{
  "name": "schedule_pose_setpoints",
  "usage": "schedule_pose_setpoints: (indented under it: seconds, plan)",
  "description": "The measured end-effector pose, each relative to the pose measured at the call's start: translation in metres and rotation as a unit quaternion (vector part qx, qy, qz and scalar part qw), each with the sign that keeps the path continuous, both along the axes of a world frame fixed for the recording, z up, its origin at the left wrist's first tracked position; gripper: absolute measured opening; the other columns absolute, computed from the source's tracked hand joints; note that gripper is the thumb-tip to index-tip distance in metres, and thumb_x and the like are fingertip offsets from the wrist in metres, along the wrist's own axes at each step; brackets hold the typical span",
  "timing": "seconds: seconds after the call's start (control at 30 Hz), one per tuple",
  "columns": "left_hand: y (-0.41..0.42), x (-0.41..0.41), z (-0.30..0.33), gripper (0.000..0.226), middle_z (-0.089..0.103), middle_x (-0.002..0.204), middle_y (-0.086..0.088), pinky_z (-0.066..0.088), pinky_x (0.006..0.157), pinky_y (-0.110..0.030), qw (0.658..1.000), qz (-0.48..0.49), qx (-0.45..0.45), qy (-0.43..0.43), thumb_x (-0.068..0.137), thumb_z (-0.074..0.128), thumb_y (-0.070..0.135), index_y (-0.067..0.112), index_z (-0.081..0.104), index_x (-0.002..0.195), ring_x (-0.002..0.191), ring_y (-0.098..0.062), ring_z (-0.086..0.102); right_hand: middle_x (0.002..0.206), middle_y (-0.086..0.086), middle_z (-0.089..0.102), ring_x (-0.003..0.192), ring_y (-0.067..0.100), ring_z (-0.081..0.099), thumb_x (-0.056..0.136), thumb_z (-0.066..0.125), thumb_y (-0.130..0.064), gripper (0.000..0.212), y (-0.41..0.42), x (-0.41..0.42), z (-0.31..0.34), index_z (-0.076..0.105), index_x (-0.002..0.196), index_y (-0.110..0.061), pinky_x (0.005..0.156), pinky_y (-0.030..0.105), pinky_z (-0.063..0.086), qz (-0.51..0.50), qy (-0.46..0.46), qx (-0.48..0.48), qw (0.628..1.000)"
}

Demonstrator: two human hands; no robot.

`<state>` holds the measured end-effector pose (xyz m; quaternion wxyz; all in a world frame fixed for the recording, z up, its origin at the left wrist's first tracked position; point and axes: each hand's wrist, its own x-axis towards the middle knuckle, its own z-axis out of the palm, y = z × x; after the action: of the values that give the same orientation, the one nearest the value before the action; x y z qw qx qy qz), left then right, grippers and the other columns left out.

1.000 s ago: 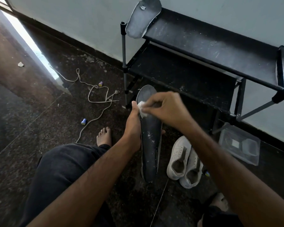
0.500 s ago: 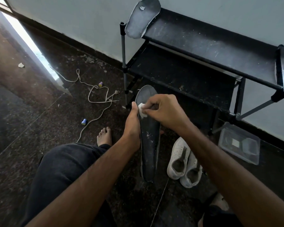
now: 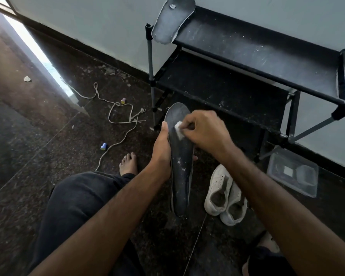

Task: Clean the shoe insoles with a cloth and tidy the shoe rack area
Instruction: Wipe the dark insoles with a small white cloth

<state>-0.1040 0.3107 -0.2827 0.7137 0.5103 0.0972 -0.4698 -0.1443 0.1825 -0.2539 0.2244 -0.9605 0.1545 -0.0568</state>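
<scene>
A long dark insole with pale dust specks stands nearly upright in front of me. My left hand grips its left edge, thumb along the rim. My right hand pinches a small white cloth against the insole's upper part. A second dark insole lies over the left end of the black shoe rack's top shelf. A pair of white sneakers sits on the floor to the right of the held insole.
White laces trail over the dark speckled floor at left, with two small caps near them. A clear plastic container lies by the rack's right leg. My bare foot and bent knee sit below the hands.
My right hand has slid the cloth a little down and right across the insole's upper part. The left hand keeps its hold in the same place.
</scene>
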Motion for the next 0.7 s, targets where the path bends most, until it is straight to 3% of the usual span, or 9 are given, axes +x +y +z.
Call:
schedule_pose_setpoints:
  seconds: [0.07,0.13,0.2,0.27,0.37,0.47,0.57,0.63,0.7]
  plan:
    - [-0.001,-0.001,0.000,0.076,0.073,0.111,-0.025,0.061,0.066,-0.045,1.000,-0.008,0.008,-0.010,0.103,0.024,0.063,0.002,0.063,0.126,0.083,-0.030,0.074,0.095,-0.006,0.063,0.091,0.008,0.060,0.094,0.069,-0.024,0.006,-0.021,0.009,0.001,0.073,0.091,-0.021,0.074,0.020,0.043,-0.029,0.003,-0.101,0.995]
    - [-0.001,0.000,0.000,0.077,0.072,0.114,-0.025,0.062,0.067,-0.045,1.000,-0.015,0.005,-0.015,0.102,0.023,0.064,0.003,0.061,0.129,0.088,-0.031,0.073,0.098,-0.003,0.065,0.093,0.011,0.061,0.094,0.069,-0.021,0.005,-0.043,0.011,0.010,0.074,0.095,-0.019,0.077,0.026,0.049,-0.070,-0.006,-0.127,0.989]
    - [-0.001,0.004,-0.002,0.077,0.072,0.114,-0.025,0.063,0.069,-0.046,1.000,-0.011,-0.001,-0.012,0.102,0.022,0.065,0.004,0.062,0.128,0.091,-0.031,0.073,0.097,-0.004,0.069,0.089,0.007,0.064,0.091,0.073,-0.020,0.006,-0.050,0.008,0.020,0.075,0.096,-0.020,0.078,0.026,0.054,-0.094,-0.064,-0.090,0.989]
    - [-0.001,0.004,-0.002,0.079,0.070,0.115,-0.029,0.063,0.067,-0.045,1.000,-0.008,-0.005,-0.026,0.102,0.022,0.065,0.003,0.061,0.130,0.091,-0.033,0.072,0.095,-0.010,0.071,0.085,0.001,0.066,0.089,0.076,-0.021,0.008,-0.038,0.004,0.028,0.076,0.098,-0.022,0.078,0.018,0.055,-0.055,-0.089,0.012,0.994]
    - [-0.001,0.001,0.000,0.072,0.072,0.112,-0.025,0.062,0.067,-0.048,1.000,0.004,-0.018,-0.024,0.103,0.024,0.062,0.006,0.064,0.125,0.086,-0.031,0.074,0.092,-0.011,0.072,0.086,-0.003,0.068,0.088,0.078,-0.022,0.007,-0.005,-0.002,0.021,0.077,0.095,-0.021,0.081,0.018,0.058,0.053,-0.016,0.128,0.990]
    - [-0.001,0.001,-0.001,0.073,0.074,0.102,-0.022,0.061,0.062,-0.042,1.000,0.002,-0.010,-0.012,0.103,0.024,0.062,0.004,0.066,0.119,0.077,-0.029,0.073,0.092,-0.007,0.069,0.084,0.005,0.065,0.090,0.073,-0.021,0.005,-0.011,0.008,0.002,0.077,0.090,-0.019,0.079,0.033,0.060,0.027,-0.017,0.005,0.999]
    - [-0.003,-0.001,-0.001,0.078,0.074,0.109,-0.021,0.059,0.062,-0.040,1.000,-0.017,-0.005,-0.009,0.101,0.022,0.065,0.004,0.061,0.129,0.080,-0.028,0.073,0.095,0.000,0.066,0.089,0.013,0.062,0.094,0.067,-0.019,0.009,-0.045,0.015,0.007,0.076,0.094,-0.016,0.080,0.033,0.056,-0.077,-0.015,-0.136,0.988]
    - [-0.003,0.002,-0.001,0.077,0.072,0.114,-0.022,0.061,0.065,-0.041,1.000,-0.017,-0.009,-0.005,0.102,0.022,0.064,0.005,0.060,0.131,0.085,-0.028,0.073,0.095,-0.001,0.069,0.085,0.009,0.062,0.093,0.070,-0.019,0.007,-0.054,0.012,0.016,0.076,0.096,-0.016,0.079,0.030,0.057,-0.124,-0.093,-0.109,0.982]
    - [-0.002,0.004,-0.003,0.079,0.070,0.115,-0.027,0.062,0.066,-0.043,1.000,-0.012,-0.014,-0.013,0.101,0.022,0.065,0.002,0.060,0.132,0.087,-0.030,0.073,0.095,-0.006,0.072,0.083,0.004,0.065,0.091,0.073,-0.020,0.007,-0.043,0.008,0.022,0.076,0.097,-0.018,0.078,0.021,0.055,-0.110,-0.154,-0.025,0.982]
